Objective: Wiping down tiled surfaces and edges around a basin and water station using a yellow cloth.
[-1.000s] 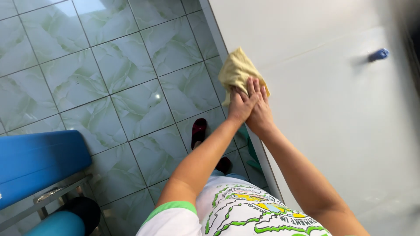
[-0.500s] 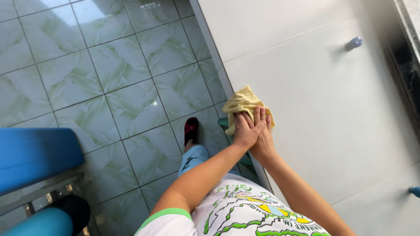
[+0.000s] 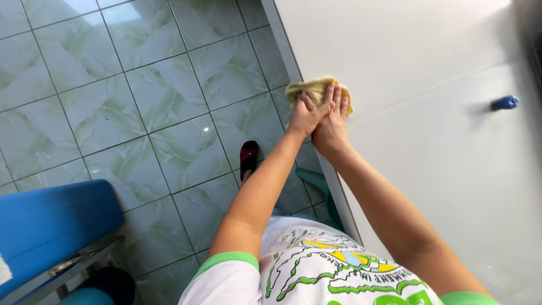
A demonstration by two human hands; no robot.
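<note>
White short-sleeved shirt (image 3: 316, 271) with green-trimmed cuffs, green and yellow print, dark red slipper (image 3: 248, 158).

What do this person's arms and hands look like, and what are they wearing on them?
Both arms are bare from the upper arm down. The left hand and right hand wear no gloves, and no rings, watch or bracelets show. The short white sleeves end in green cuffs, part of a white shirt printed in green, yellow and blue.

A single head-worn camera looks steeply down along both forearms, close in. The white cabinet front (image 3: 429, 113) fills the frame from 12 to 4 o'clock, the green tiled floor (image 3: 113, 101) from 7 to 11.
</note>
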